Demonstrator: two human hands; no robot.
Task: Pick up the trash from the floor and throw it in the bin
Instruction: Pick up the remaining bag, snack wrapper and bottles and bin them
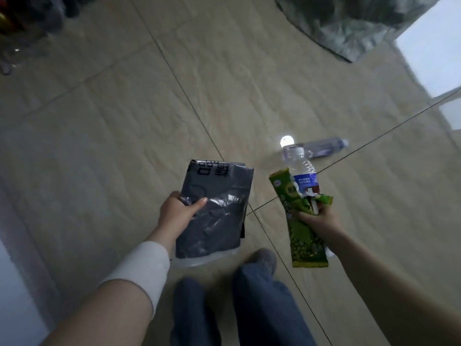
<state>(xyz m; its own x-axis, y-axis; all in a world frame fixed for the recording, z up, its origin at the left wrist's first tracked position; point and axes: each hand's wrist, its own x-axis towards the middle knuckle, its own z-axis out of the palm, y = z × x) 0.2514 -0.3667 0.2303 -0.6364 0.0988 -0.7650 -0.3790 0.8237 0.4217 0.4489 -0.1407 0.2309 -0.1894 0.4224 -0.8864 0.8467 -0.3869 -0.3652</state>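
Observation:
My left hand (178, 213) grips a grey plastic mailer bag (217, 211) with black print, held above the tiled floor. My right hand (318, 219) is closed around a green snack wrapper (303, 242) together with a clear plastic water bottle (303, 171) that has a blue label and points away from me. Another clear plastic bottle (324, 147) lies on its side on the floor just beyond my right hand. No bin is in view.
Beige floor tiles (124, 121) with dark grout lines fill the view. A dark crumpled plastic sheet or bag (349, 23) sits at the top right. Dark clutter (22, 26) is at the top left. My legs and a shoe (264, 258) are at the bottom.

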